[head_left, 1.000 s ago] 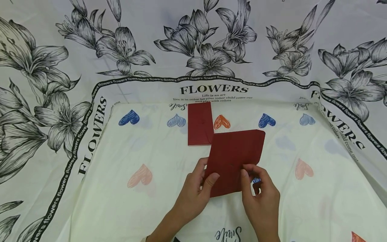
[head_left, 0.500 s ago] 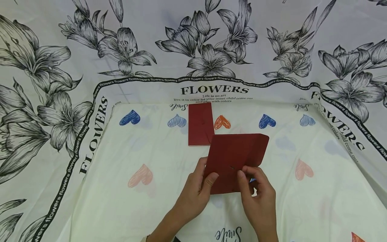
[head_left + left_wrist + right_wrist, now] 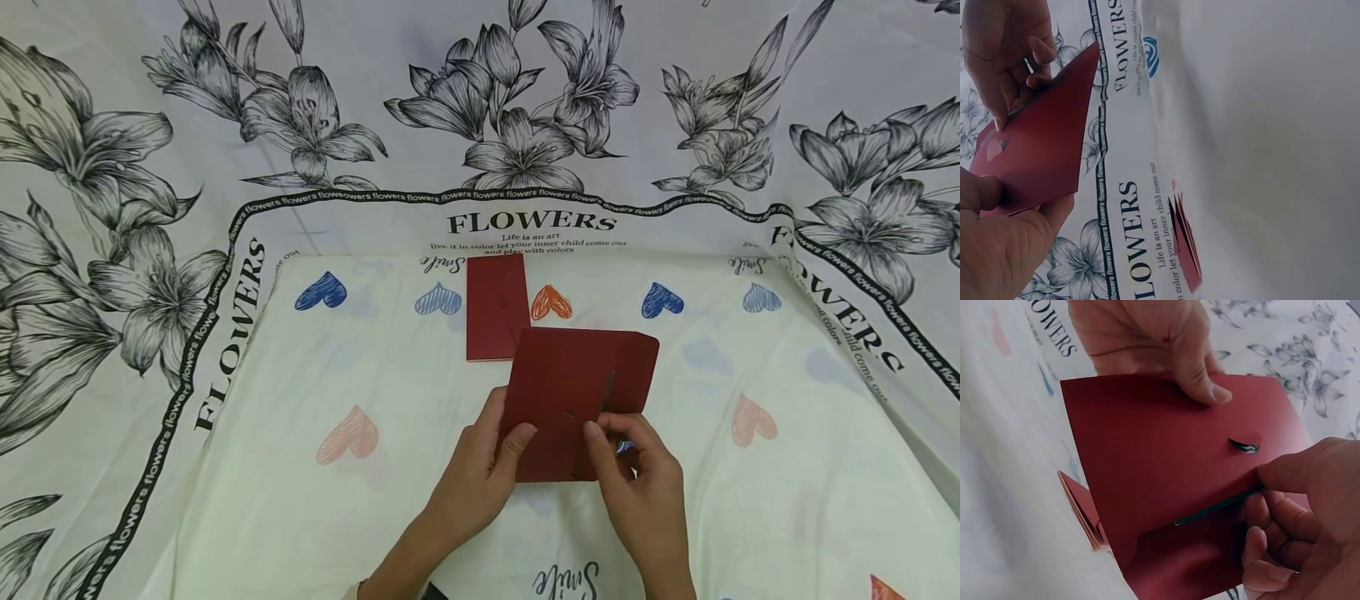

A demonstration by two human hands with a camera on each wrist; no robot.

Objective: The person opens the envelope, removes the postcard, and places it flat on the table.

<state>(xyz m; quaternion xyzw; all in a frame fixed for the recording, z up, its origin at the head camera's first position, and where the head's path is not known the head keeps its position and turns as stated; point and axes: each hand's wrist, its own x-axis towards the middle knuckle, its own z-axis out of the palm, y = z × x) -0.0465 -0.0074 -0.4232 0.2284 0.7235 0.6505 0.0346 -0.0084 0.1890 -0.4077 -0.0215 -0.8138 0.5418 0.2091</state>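
A dark red envelope (image 3: pixel 555 400) is held up over the cloth, its flap (image 3: pixel 637 375) folded out to the right. My left hand (image 3: pixel 476 467) grips its left side, thumb on the face and fingers behind. My right hand (image 3: pixel 641 475) pinches the mouth edge between thumb and index finger, other fingers curled. In the right wrist view a thin dark green edge (image 3: pixel 1216 507) shows along the mouth, right by those fingertips. A small curved slit (image 3: pixel 1244 446) marks the envelope's face. What lies inside is mostly hidden.
Behind the held envelope, a small stack of red envelopes (image 3: pixel 495 304) lies on the pale cloth (image 3: pixel 262 500) with printed hearts; its layers (image 3: pixel 1184 240) show in the left wrist view. A white floral cloth (image 3: pixel 315 167) borders it.
The envelope has turned a little and shifted left, now overlapping the stack's lower corner in the head view. My right fingers moved slightly left with it, and a thin strip shows at the mouth.
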